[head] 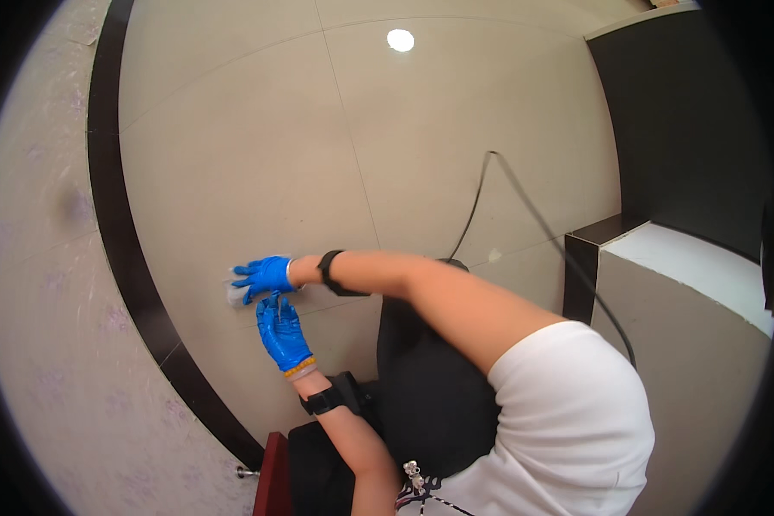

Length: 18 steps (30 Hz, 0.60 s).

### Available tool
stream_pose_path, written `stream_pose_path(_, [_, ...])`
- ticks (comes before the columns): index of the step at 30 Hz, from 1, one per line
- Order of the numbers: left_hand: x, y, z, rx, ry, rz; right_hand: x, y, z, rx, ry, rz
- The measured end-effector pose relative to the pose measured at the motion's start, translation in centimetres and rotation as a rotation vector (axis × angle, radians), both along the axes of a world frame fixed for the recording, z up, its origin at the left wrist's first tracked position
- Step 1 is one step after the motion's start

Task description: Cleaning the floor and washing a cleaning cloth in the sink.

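Observation:
My right hand [266,276], in a blue disposable glove, lies with spread fingers over a crumpled white cloth [237,295] and holds it against the beige tiled floor [232,161]. Part of the cloth is hidden under the glove. Just below it in the picture is my left hand [284,332], also in a blue glove. Its fingers are apart and slightly bent, and nothing shows in them. The left fingertips come close to the right palm; whether they touch, I cannot tell. Each wrist bears a black band.
A dark brown border strip [106,129] curves along the left, beside a patterned pale surface [45,335]. A red-brown panel edge [272,477] stands near a metal doorstop [246,473]. On the right are a black panel [684,122], a pale ledge [696,271] and a dark cable [542,222].

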State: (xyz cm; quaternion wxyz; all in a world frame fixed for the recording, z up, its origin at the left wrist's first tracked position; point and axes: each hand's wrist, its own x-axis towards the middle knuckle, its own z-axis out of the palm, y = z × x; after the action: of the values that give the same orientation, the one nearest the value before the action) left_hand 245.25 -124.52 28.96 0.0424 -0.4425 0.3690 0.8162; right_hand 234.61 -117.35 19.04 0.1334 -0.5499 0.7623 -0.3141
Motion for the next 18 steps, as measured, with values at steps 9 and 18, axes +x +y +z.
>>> stream_pose_path(9, [-3.6,1.8,2.5,0.076,0.052,-0.500,0.1,16.6,10.7,-1.150,-2.028,-0.453])
stream_pose_path(18, [-11.1,4.3,6.0,0.011,0.044,-0.819,2.1,17.5,14.9,-1.522,-2.198,-0.295])
